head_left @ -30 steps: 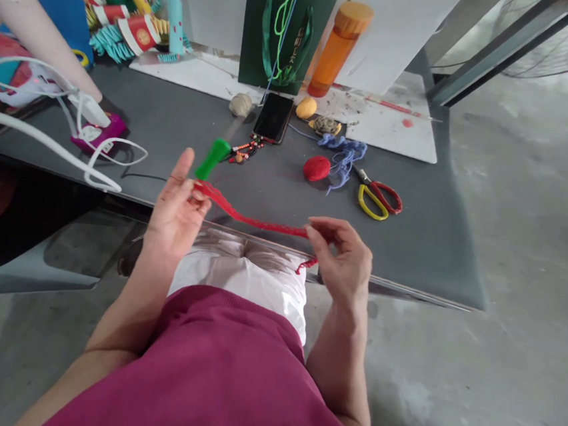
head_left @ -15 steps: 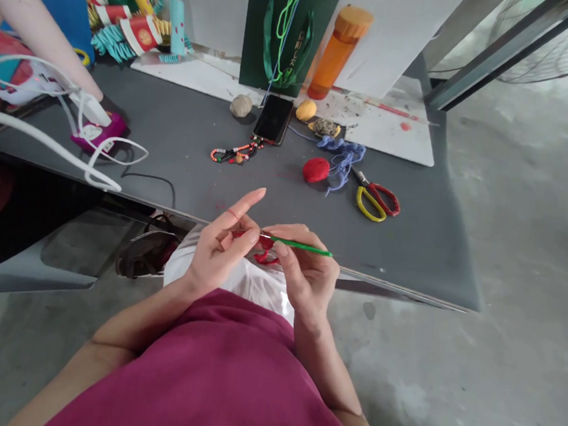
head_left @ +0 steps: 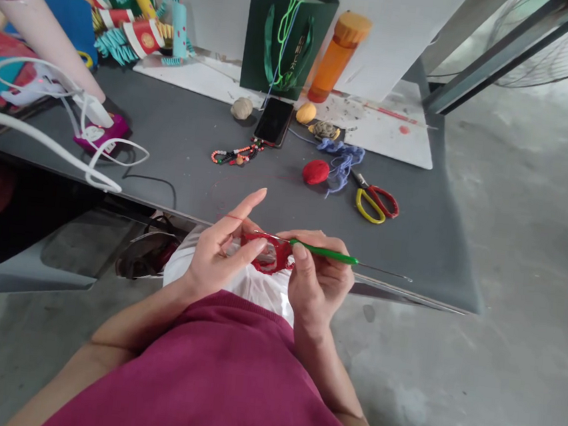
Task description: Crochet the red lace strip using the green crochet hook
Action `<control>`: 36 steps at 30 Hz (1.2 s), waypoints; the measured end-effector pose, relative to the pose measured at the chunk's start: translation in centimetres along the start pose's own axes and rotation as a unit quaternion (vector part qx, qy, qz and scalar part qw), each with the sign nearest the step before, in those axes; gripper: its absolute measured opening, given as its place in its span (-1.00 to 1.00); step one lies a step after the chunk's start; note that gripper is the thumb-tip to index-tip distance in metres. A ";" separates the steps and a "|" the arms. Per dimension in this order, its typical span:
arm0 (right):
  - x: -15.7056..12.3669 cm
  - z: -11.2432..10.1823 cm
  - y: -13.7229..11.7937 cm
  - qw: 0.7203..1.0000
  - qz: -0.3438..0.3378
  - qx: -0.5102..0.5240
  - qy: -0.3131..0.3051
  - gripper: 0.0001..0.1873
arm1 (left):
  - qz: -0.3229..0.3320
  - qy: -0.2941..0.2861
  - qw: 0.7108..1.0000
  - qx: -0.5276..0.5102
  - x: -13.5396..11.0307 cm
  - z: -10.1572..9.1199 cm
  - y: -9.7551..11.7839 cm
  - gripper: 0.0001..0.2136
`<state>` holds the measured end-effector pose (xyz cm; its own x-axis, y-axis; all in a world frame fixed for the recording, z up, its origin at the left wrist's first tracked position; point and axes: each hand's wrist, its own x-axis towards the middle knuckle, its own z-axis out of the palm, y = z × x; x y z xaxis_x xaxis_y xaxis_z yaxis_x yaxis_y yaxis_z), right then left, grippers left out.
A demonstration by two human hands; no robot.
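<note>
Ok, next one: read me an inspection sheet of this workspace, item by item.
Surface: grey table, with a white paper sheet at the back, marked with red.
Job's things: crochet hook, green-handled; red crochet.
Hands: left hand pinches the red crochet; right hand holds the crochet hook.
Clutter: phone, bead string, red ball, blue yarn, scissors, green bag, orange bottle.
Cables: white cable looped at the table's left.
Surroundings: concrete floor, fan at top right.
</note>
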<state>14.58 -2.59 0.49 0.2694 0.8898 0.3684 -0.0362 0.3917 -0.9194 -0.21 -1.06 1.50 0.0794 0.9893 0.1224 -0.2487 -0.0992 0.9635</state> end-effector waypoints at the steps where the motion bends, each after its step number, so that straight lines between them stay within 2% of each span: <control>1: 0.0 0.0 -0.1 1.000 0.008 0.000 0.002 -0.98 | 0.001 -0.001 1.000 0.000 0.1 0.0 0.0 -0.51; 7: 0.2 -0.1 -0.2 0.999 0.036 0.009 -0.020 -0.95 | -0.037 -0.018 0.998 -0.043 0.8 -0.3 -0.1 -0.48; 12: 0.0 -0.2 -0.4 0.999 0.038 -0.004 0.002 -0.88 | -0.077 -0.041 0.993 -0.073 1.2 -0.7 -0.1 -0.46; 18: -0.1 -0.2 -0.6 1.000 0.020 -0.014 0.019 -0.84 | -0.068 -0.027 0.996 -0.056 1.2 -1.3 0.0 -0.43; 22: 0.1 -0.3 -0.2 0.999 0.029 0.031 0.006 -0.86 | -0.066 -0.034 0.997 -0.029 1.1 -1.5 -0.1 -0.37; 28: 0.5 -0.5 0.3 0.995 0.037 0.095 0.003 -0.89 | -0.054 -0.039 0.997 -0.035 1.1 -1.6 -0.2 -0.43; 36: 0.4 -0.6 0.2 0.997 0.041 0.059 -0.005 -0.85 | -0.049 -0.044 0.997 -0.042 1.1 -1.6 -0.1 -0.45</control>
<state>15.29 -2.36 0.39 0.2506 0.9220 0.2951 -0.1717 0.3423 -0.9238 -1.63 0.18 1.12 0.1911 0.9802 0.0522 -0.3151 0.0109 0.9490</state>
